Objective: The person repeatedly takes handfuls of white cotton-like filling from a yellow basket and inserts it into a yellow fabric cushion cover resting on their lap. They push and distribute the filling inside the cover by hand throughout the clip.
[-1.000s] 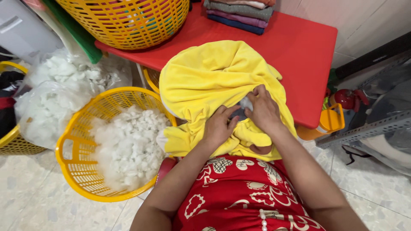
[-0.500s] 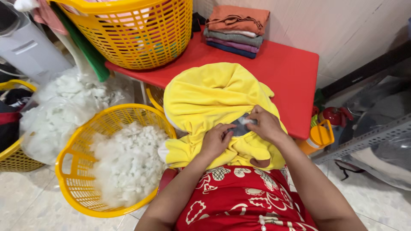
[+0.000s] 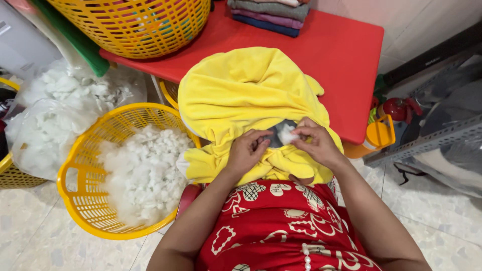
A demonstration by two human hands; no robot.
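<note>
Here the right hand [image 3: 317, 144] pinches white stuffing [image 3: 287, 134] at the yellow cover's [image 3: 246, 90] opening, left hand [image 3: 247, 150] gripping the fabric; pushing it deeper likely follows.

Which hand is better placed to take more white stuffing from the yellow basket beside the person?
Probably the left hand. The yellow basket of white stuffing sits on that side, below its forearm. The right hand pinches a white tuft at the opening of the yellow fabric, farther from the basket.

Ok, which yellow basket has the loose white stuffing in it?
The floor basket left of the left hand; the basket on the red table holds coloured items instead.
</note>
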